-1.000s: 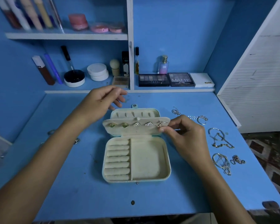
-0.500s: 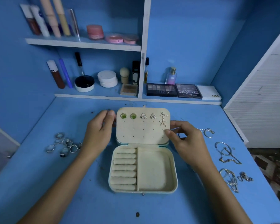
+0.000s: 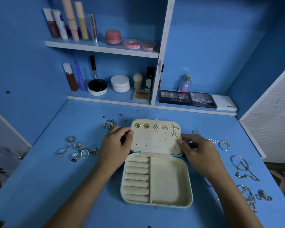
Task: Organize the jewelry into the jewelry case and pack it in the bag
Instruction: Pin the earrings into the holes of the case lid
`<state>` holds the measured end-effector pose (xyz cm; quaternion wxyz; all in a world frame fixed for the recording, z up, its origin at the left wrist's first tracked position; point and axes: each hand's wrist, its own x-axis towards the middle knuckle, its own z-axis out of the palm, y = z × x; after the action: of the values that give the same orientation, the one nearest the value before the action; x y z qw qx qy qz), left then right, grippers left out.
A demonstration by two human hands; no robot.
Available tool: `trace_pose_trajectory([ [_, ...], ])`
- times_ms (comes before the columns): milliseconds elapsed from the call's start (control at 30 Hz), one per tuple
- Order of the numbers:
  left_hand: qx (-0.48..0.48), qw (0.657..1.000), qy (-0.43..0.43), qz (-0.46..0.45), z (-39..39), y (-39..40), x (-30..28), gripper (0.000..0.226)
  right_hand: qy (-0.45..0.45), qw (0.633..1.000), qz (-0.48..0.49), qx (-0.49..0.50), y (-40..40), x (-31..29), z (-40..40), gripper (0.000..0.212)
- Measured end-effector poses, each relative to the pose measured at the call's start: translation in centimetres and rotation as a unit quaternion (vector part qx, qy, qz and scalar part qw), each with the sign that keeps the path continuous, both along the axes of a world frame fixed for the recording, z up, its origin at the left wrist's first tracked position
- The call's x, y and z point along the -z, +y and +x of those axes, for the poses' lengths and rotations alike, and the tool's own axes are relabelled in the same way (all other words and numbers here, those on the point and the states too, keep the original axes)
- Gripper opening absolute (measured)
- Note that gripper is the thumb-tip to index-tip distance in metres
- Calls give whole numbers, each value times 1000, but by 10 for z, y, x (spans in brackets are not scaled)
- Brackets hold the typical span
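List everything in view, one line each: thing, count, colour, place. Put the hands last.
jewelry case: 1, cream inside with teal edge, open at desk centre
earring panel: 1, cream, laid back over the lid
earrings: 6 on the panel; 2 green, 2 silver triangles, 2 gold starfish
ring rolls: one column, cream, left half of the case, holding nothing
rings: a loose cluster, silver, desk left of the case
loose earrings: a few, silver, desk behind the left hand
chains and bracelets: several, silver and gold, desk right
eyeshadow palettes: 2, black, lower shelf right
cosmetic tubes: several, mixed colours, top shelf
left hand: pinches the panel's left edge
right hand: fingertips at the panel's right edge
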<state>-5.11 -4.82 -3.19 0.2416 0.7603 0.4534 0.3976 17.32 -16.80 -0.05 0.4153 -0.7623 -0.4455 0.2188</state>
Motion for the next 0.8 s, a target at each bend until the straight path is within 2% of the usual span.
trace_pose_trajectory([
  [300,9,1000,-7,-6,-2,3,2,30,5,1000,-18,-8,3,-3,8,11],
  [433,14,1000,-13,-8,-2,2,1,32,-28,999,-24,1,9,-9,11,12],
  [600,13,1000,-7,-1,-3,2,3,24,-104,994,23,25,25,-15,11,11],
  [800,18,1000,-12,5,-3,-1,1,34,-170,982,78,-20,59,-28,-2,10],
])
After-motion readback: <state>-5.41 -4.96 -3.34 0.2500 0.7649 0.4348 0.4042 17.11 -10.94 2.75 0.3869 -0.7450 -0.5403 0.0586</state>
